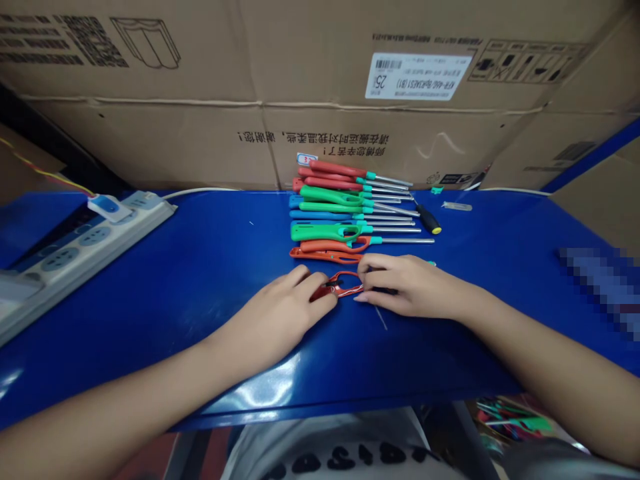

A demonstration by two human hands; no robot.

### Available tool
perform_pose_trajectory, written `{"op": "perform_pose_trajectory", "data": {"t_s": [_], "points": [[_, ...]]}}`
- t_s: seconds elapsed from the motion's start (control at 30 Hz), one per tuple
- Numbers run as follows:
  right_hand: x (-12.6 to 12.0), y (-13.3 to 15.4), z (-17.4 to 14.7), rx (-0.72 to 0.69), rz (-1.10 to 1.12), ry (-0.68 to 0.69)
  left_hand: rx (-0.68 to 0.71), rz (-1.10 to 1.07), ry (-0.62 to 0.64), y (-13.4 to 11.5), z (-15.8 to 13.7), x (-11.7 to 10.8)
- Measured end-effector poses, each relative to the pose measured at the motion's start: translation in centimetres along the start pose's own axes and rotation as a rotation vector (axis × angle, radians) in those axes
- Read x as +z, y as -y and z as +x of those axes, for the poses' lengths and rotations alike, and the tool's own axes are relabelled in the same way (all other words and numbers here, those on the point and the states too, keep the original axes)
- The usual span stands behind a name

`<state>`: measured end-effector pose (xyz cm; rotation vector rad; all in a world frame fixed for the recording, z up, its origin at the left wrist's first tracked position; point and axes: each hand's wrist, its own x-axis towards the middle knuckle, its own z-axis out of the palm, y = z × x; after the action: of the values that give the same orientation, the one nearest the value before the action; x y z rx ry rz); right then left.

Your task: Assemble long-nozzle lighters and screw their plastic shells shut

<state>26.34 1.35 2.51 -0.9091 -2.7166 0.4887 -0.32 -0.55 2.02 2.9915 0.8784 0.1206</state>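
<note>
A long-nosed gas lighter (351, 291) with an orange-red handle lies in front of me, its body opened so a black part and thin white wires show inside. My left hand (285, 310) is closed around the handle's left end. At its other end, my right hand (410, 287) has thumb and fingers pinched together on the lighter, hiding the nozzle side. Below the right fingertips a thin metal pin (381, 318) slants over the blue tabletop. Just beyond my hands lies an orange lighter half-shell (320, 254), beside a closed orange lighter (333, 247).
Several red, green (320, 231) and blue lighters lie in a row, nozzles rightward. A black screwdriver (427, 219) with a yellow end rests right of them. A power strip (95, 240) runs along the left. A cardboard box (200, 147) stands behind; more lighter parts (520, 421) sit below the table.
</note>
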Motion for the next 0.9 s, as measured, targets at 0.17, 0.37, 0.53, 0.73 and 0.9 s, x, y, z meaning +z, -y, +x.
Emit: {"op": "perform_pose_trajectory", "data": {"t_s": [0.17, 0.37, 0.53, 0.73, 0.9], "points": [[0.66, -0.09, 0.13, 0.031, -0.064, 0.004, 0.006, 0.034, 0.023, -0.24, 0.09, -0.28], [0.75, -0.19, 0.15, -0.004, -0.018, -0.015, 0.007, -0.025, 0.0, -0.02, -0.08, -0.28], [0.61, -0.29, 0.16, -0.019, 0.082, -0.01, 0.014, -0.006, -0.01, -0.16, -0.3, -0.14], [0.52, -0.37, 0.25, -0.032, 0.087, -0.012, 0.0, 0.028, 0.029, -0.3, -0.3, -0.03], [0.49, -0.32, 0.17, -0.067, 0.115, -0.01, -0.001, 0.033, 0.022, -0.65, -0.43, -0.04]]}}
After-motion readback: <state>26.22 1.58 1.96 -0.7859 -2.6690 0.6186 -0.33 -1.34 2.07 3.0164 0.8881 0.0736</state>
